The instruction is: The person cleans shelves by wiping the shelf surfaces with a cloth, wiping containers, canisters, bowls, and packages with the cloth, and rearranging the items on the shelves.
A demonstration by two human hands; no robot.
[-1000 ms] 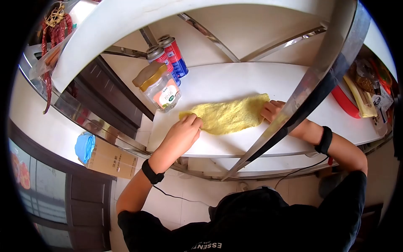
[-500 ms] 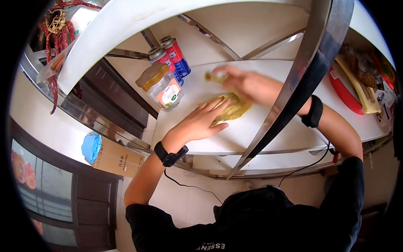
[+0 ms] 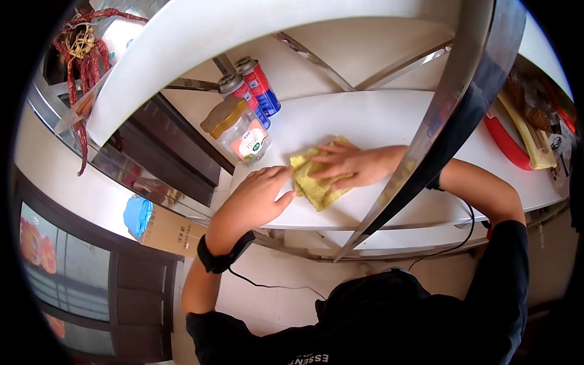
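A yellow cloth [image 3: 319, 187] lies spread on the white shelf [image 3: 377, 112]. My right hand [image 3: 350, 164] rests flat on top of it, fingers apart and pointing left. Just left of the cloth, my left hand [image 3: 258, 193] is on the shelf's surface near its front edge, thumb apart from the fingers, with nothing visible in it. Its fingertips are close to the cloth's left edge. A clear jar with a gold lid [image 3: 240, 131] stands behind my left hand.
Two red and blue cans [image 3: 258, 88] stand behind the jar. A slanting metal post [image 3: 426, 134] crosses in front of my right forearm. At the right are a red-rimmed item [image 3: 508, 143] and bagged goods. Dried red sausages [image 3: 76, 97] hang at the upper left.
My right hand has come down and left onto the cloth, which is now spread flatter. My left hand has moved left, off the cloth.
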